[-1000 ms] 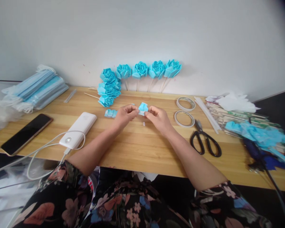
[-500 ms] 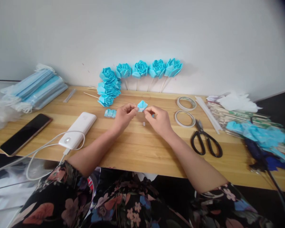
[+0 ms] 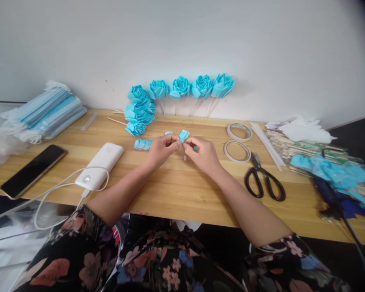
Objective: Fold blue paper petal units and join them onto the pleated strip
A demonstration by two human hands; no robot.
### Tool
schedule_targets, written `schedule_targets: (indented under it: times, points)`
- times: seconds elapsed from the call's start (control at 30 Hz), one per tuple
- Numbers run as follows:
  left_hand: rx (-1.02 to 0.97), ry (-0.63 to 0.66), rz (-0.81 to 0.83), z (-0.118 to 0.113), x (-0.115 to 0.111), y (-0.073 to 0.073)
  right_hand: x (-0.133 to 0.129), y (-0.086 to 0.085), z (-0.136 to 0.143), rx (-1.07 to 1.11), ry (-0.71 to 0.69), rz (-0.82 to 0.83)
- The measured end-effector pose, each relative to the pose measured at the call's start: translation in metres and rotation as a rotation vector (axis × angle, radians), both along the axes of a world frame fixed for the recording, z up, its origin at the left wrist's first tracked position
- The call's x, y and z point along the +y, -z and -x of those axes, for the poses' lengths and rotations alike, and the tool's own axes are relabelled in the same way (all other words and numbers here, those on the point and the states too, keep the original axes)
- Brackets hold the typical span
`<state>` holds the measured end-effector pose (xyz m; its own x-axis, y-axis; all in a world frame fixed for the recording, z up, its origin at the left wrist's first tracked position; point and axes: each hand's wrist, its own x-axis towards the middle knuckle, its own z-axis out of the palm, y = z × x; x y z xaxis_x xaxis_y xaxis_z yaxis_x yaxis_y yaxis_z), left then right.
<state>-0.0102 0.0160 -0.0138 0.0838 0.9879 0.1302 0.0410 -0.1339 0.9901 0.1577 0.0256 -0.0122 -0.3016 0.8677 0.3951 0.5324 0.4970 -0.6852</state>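
Observation:
A small blue folded petal (image 3: 184, 136) stands up between my two hands over the middle of the table. My left hand (image 3: 163, 149) pinches its lower left side with thumb and forefinger. From the other side my right hand (image 3: 202, 152) pinches the lower edge, and the fingertips of both hands nearly touch. Left of my left hand lies a row of blue folded pieces (image 3: 142, 144), partly hidden by that hand. Another small blue piece (image 3: 168, 133) rests just behind it. A tiny whitish scrap (image 3: 185, 157) lies below the fingertips.
Several blue flowers on sticks (image 3: 180, 87) lean against the wall. To the right are tape rolls (image 3: 237, 152), black-handled scissors (image 3: 264, 178), glue sticks (image 3: 266, 144) and a blue fabric heap (image 3: 334, 172). Leftward lie face masks (image 3: 48, 113), a phone (image 3: 33, 170) and a cabled power bank (image 3: 100, 166).
The petal's base has been gathered and narrowed, and its top now tilts to the right. My fingertips have come closer together. A small blue piece behind my left hand has come into view.

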Motion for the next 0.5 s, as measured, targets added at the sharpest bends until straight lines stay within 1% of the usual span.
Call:
schedule_targets:
  times: [0.23, 0.5]
  points:
    - [0.003, 0.02, 0.005, 0.001, -0.0004, -0.0009, -0.0017, -0.0028, -0.0004, 0.005, -0.031, 0.02]
    - [-0.012, 0.015, 0.02, 0.0008, -0.0006, -0.002, -0.0005, -0.0017, -0.0018, 0.001, -0.052, 0.032]
